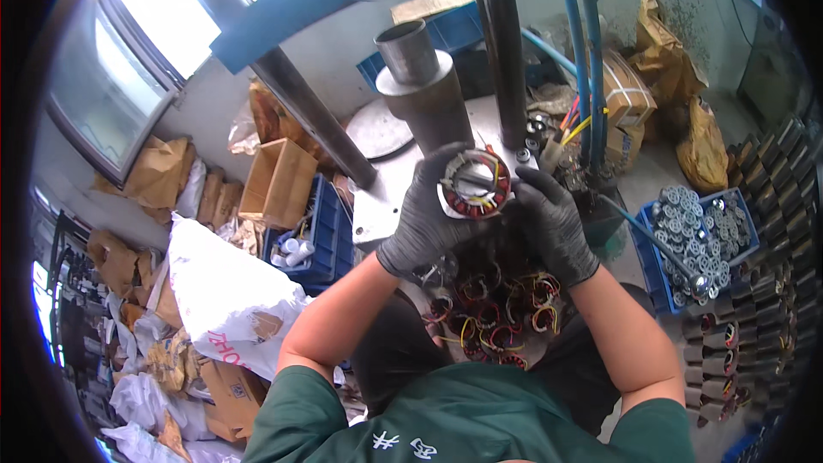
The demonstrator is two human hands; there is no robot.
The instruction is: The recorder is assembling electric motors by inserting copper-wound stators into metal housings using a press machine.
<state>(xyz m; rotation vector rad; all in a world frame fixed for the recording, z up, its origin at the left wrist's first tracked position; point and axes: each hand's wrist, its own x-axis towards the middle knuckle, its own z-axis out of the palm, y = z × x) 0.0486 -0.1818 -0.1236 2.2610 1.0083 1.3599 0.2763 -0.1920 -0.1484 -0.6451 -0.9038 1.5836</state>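
Observation:
A motor stator (499,192), a ring with red windings and yellow leads, is held up in front of the metal press table. My left hand (416,216), in a black glove, is closed around its left side. My right hand (557,225), gloved too, curls its fingers against the stator's right edge. Just behind stands a thick steel cylinder (420,111) with a narrower hollow tube on top. Below my hands, between my knees, lie several more wound stators (489,317) with red and yellow wires.
Dark press columns (300,107) rise on both sides of the cylinder. A blue crate (669,279) of round metal parts stands at right, beside rows of dark metal housings (759,291). At left are a white sack (223,283), a wooden box (279,184) and a blue bin (330,236).

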